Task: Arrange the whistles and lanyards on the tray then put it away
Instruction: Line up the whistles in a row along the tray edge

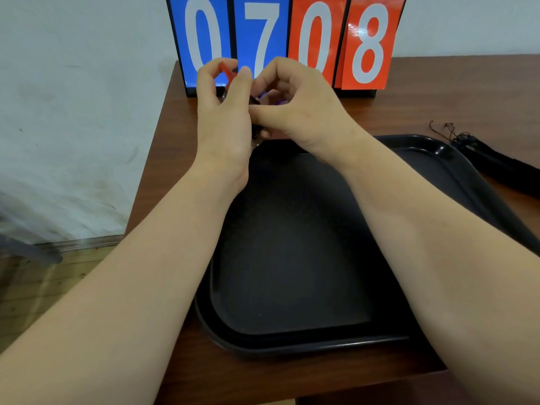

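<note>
A black tray point(292, 340) lies on the brown table with nothing visible inside it. Above its far edge, my left hand point(222, 112) and my right hand point(295, 106) are held close together. My left hand's fingers pinch a red whistle point(226, 72). Between the two hands a small dark object point(254, 101) and a bit of purple point(263, 95) show, mostly hidden by my fingers. My right hand's fingers are curled around these small items. A bundle of black lanyards point(491, 162) lies on the table to the right of the tray.
A flip scoreboard point(280, 39) reading 07 in blue and 08 in red stands at the table's back edge. The table's left edge point(152, 159) drops to a wooden floor beside a white wall.
</note>
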